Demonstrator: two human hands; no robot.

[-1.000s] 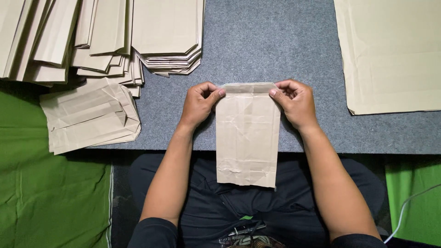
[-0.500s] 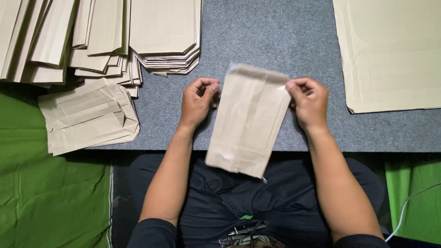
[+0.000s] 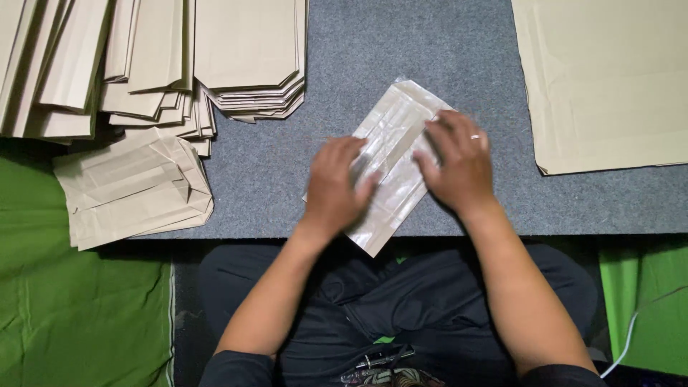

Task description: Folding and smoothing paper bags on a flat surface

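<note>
The paper bag (image 3: 390, 161), held upright by its top corners a second ago, has been laid flat and slanted on the grey mat (image 3: 401, 50), pressed under the open fingers of the left hand (image 3: 337, 188) and right hand (image 3: 453, 163). Stacks of tan bags (image 3: 143, 64) lie left of it, and large tan sheets (image 3: 609, 79) lie to its right.

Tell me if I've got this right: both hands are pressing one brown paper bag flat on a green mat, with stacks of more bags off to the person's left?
Not quite: the mat under the paper bag is grey, as the head view shows; green cloth lies only at the edges. Otherwise right: left hand and right hand rest on the bag, and the stacks lie to the left.
</note>
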